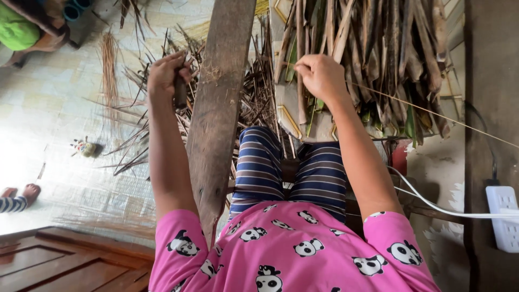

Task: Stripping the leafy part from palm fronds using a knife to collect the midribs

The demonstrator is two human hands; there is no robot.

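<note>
A: Where's the left hand (168, 75)?

B: Up beside the left edge of the plank (219, 108). Its grip is closed around a dark handle (180, 92), likely a knife, though the blade is hidden. The plank runs upright between the knees, from the pink shirt (292, 249) to the top of the view.

A: And the right hand (320, 75)?

B: On the other side of the plank, in front of the leaf bundle (373, 59). Its grip is closed, fingers pinched on a thin pale strand (432, 112). The strand runs from the pinch out and down toward the right edge of the view, taut and almost straight.

A: What is the bundle?

B: Long dried palm leaves, brown with some green at the lower ends, standing against a pale patterned surface behind the right hand.

A: Anything on the floor (48, 108)?

B: A heap of dark leaf scraps (146, 124) lies on it, behind the left hand and the plank. A loose sheaf of thin pale ribs (110, 65) lies further left, apart from the heap. A small toy (84, 147) sits near the scraps' lower edge.

A: Someone else there?

B: A foot (31, 191) at the left edge, with a striped trouser leg. At the right, a white power strip (505, 216) on a dark post, its white cable (432, 205) passing under the right forearm.

A: The legs?

B: Striped shorts (292, 173), knees either side of the plank's base.
</note>
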